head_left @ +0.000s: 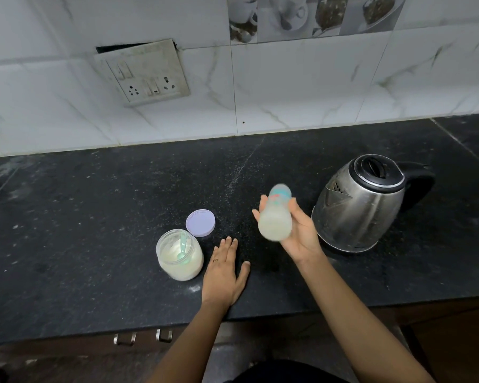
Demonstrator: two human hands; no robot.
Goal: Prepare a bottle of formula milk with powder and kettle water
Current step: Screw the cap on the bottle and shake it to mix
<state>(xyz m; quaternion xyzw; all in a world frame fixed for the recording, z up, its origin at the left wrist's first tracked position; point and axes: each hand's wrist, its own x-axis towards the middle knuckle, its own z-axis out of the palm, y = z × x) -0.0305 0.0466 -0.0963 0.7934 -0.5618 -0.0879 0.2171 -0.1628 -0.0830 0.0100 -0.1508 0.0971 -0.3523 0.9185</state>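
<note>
Holds the blurred, milk-filled bottle (275, 217) in the right hand (302, 233), fingers and thumb curled round its body, above the counter (94, 217) just left of the kettle (360, 205). Rests the left hand (224, 275) flat on the counter, fingers straight, just right of the open powder jar (179, 255).

The wall (288, 92) I face is clad in white tiles with grey marble veins. A grimy socket plate (144, 76) with switches is set in it, its top edge tilted away from a dark gap. Up and right of the socket plate runs a band of picture tiles (315, 15) showing cups and food. Below the socket plate lies my black speckled stone worktop (94, 217). Lower still, two metal handles (125, 339) sit on a dark brown cupboard front (67, 352). The light is even and cool.
</note>
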